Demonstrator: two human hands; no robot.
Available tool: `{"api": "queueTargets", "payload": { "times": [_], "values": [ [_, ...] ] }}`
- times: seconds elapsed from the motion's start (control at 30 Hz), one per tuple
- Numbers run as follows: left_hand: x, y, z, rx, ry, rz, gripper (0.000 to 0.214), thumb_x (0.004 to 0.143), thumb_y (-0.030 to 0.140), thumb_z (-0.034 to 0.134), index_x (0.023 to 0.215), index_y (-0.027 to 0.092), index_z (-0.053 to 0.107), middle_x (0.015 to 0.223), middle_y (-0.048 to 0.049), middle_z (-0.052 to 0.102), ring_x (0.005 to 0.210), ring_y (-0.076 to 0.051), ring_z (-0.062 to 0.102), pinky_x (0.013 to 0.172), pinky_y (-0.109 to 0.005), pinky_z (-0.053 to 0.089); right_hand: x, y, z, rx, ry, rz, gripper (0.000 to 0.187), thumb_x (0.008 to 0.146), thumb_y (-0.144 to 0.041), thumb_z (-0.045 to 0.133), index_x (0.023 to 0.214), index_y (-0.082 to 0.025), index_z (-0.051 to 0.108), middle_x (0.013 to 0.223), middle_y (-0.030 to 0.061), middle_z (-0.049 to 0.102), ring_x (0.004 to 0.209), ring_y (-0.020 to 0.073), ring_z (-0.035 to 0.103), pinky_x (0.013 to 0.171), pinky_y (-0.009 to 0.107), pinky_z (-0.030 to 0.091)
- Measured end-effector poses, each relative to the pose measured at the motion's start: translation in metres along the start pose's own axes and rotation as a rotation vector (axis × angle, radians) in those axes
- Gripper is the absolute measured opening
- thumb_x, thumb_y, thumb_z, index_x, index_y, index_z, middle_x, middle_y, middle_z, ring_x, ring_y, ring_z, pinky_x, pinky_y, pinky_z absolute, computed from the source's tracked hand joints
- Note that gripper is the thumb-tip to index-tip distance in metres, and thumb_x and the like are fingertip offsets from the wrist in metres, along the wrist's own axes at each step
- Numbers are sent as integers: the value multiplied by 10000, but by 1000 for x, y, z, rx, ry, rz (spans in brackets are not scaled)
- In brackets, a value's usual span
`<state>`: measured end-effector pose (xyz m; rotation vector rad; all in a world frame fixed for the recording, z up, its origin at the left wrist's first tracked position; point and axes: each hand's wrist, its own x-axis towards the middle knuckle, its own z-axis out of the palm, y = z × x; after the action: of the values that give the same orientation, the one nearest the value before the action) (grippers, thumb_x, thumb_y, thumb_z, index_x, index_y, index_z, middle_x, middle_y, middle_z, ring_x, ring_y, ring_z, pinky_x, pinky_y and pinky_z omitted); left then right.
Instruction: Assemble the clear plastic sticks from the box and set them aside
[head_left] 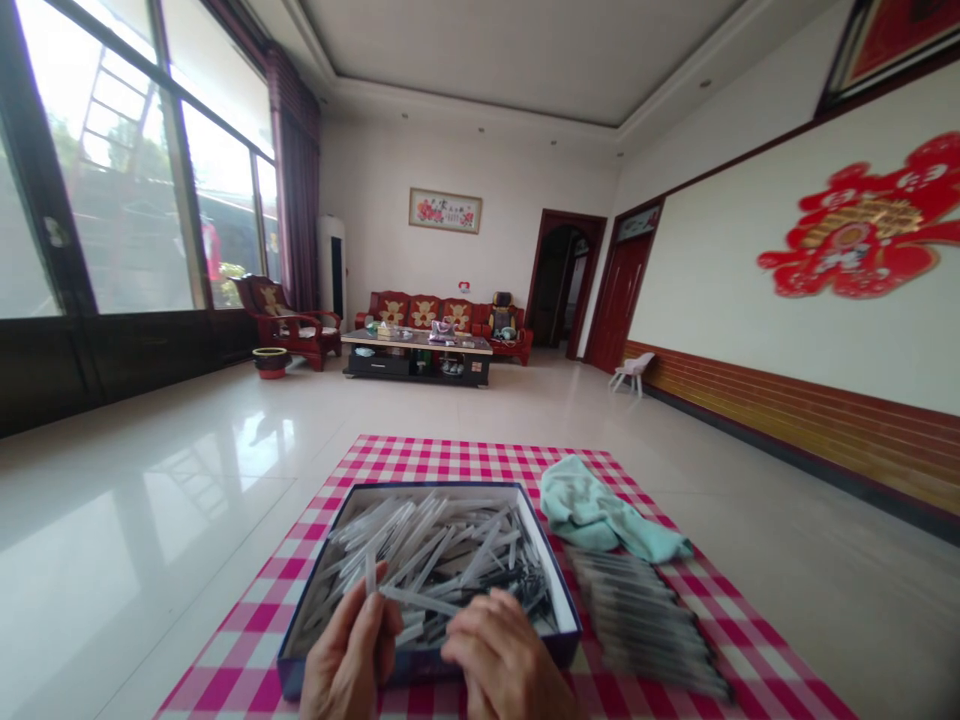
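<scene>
A shallow dark-blue box [564, 585] lies on a red-and-white checked cloth [465, 458], filled with several thin clear-wrapped sticks [435, 550]. My left hand [349, 655] is at the box's near edge, its fingers closed round one or two of the sticks, one of which points upward. My right hand [504, 658] rests over the near right part of the box with its fingers curled down among the sticks; what it grips is hidden. To the right of the box, a row of the same sticks [645, 625] lies lined up on the cloth.
A crumpled mint-green cloth [600, 512] lies right of the box. Beyond the checked cloth stretches a glossy tiled floor, with a coffee table [416, 355], red sofa [442, 312] and armchair [289, 322] at the far wall. Windows run along the left.
</scene>
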<state>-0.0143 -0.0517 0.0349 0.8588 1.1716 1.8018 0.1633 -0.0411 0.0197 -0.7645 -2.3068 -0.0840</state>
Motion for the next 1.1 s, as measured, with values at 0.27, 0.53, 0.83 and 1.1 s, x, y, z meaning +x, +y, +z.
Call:
{"api": "queueTargets", "payload": {
  "times": [0.27, 0.53, 0.83, 1.1],
  "values": [
    [8, -6, -10, -1, 102, -67, 720, 487, 643, 792, 995, 143, 694, 575, 29, 630, 420, -74, 479, 387, -187, 394, 64, 14, 13, 88, -355, 144, 265, 835, -103, 483, 969, -241, 666, 1080, 11, 674, 989, 181, 583, 874, 332, 384],
    [8, -17, -13, -9, 108, -87, 692, 517, 639, 782, 1004, 157, 681, 608, 16, 663, 465, -98, 529, 415, -189, 428, 68, 30, 16, 10, -452, 226, 230, 822, -142, 504, 885, -226, 708, 1062, 38, 659, 973, 209, 584, 863, 362, 382],
    [-2, -24, -5, 40, 113, 72, 581, 627, 620, 733, 993, 170, 699, 582, 35, 629, 429, -70, 474, 402, -170, 395, 44, 64, 7, 32, -447, 252, 226, 765, -121, 576, 872, -247, 730, 1138, 23, 630, 1031, 190, 584, 909, 307, 399],
    [5, -30, -14, 70, 29, 47, 579, 643, 607, 728, 1016, 165, 701, 586, 22, 635, 428, -84, 497, 404, -186, 416, 61, 46, 13, -93, -427, 225, 86, 764, -224, 674, 823, -251, 730, 973, 6, 616, 938, 187, 555, 920, 376, 373]
  ]
}}
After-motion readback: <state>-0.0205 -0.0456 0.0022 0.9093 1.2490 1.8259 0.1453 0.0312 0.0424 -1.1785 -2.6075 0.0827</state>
